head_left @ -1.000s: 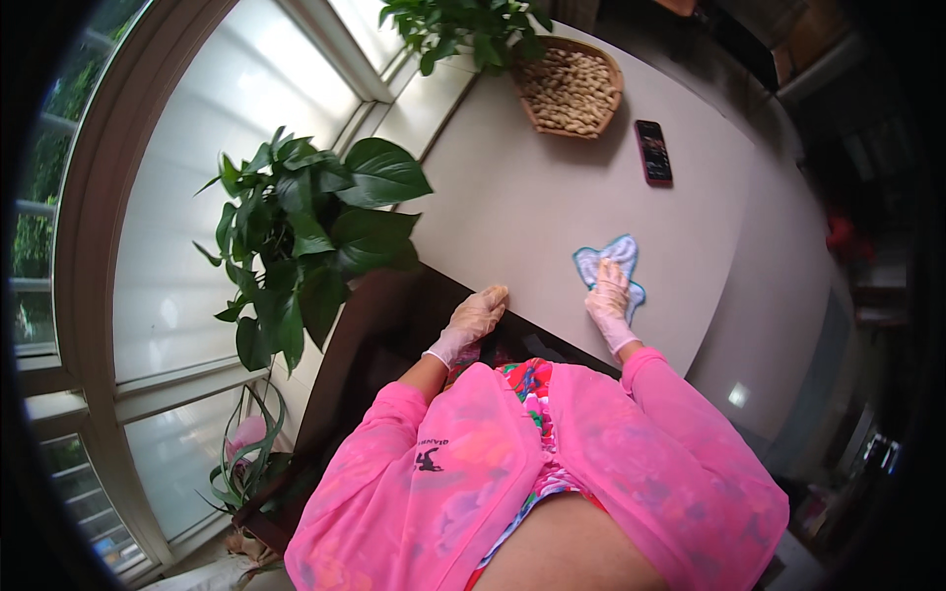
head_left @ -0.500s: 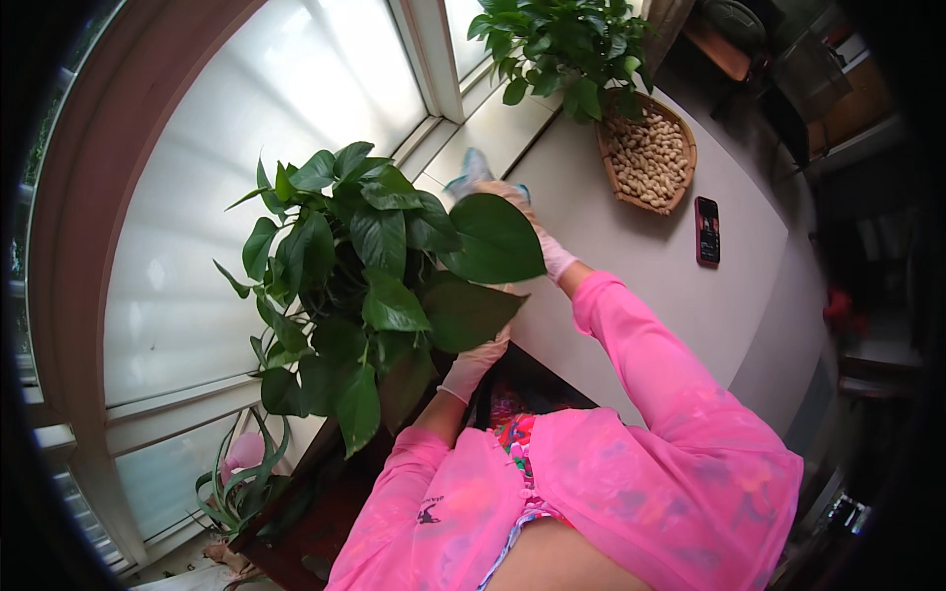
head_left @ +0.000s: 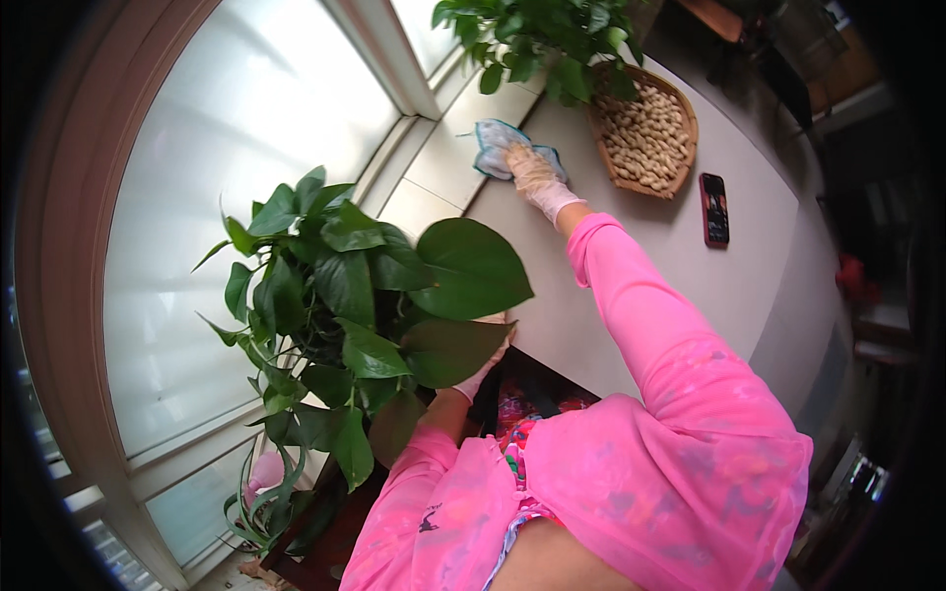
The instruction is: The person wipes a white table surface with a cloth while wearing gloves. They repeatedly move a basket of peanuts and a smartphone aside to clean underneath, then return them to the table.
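My right hand [head_left: 537, 182], in a thin pale glove, reaches across the white table [head_left: 572, 295] and grips a light blue-grey cloth [head_left: 495, 140] with a teal border. The cloth lies where the tabletop meets the tiled window sill [head_left: 426, 197]. Large heart-shaped leaves of a green potted plant [head_left: 370, 286] cover much of the left side. My left hand [head_left: 480, 374], also gloved, is at the table's near edge, partly behind those leaves. Its fingers are mostly hidden, so whether it holds anything does not show.
A wicker basket [head_left: 687, 167] of peanuts [head_left: 645, 133] stands on the far table, beneath another leafy plant [head_left: 532, 34]. Right of it lies a phone [head_left: 715, 211]. Frosted window panes [head_left: 227, 246] rise along the left. A smaller plant [head_left: 271, 512] sits low at the left.
My right hand has come out from behind the big leaf, drawing the cloth to the right and onto the table's edge. My left hand stays by the plant. The view has shifted slightly.
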The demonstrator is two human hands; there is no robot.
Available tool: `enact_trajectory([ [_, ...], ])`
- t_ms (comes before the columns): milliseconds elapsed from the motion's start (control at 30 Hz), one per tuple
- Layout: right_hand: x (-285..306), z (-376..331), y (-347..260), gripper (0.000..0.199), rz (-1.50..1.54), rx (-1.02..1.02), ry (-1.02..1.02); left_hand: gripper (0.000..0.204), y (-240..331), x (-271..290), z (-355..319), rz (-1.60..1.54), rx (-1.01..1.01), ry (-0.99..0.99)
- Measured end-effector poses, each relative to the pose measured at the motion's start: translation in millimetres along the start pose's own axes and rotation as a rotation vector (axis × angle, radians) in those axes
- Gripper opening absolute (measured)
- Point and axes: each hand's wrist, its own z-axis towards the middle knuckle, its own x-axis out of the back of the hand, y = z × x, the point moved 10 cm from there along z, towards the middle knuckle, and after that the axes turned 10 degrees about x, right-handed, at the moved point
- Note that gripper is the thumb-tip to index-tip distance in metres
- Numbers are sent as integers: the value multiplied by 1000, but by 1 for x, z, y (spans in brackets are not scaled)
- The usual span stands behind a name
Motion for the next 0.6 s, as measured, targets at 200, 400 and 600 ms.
enact_trajectory([
  [200,-4,-116,58,66,-47,-171,-103,85,53,22,32,30,48,-47],
  [400,0,-248,30,65,60,-215,-170,80,145,18,31,79,-153,147],
  [600,-17,-402,2,65,96,-230,-104,70,260,-42,-9,168,-514,-9],
])
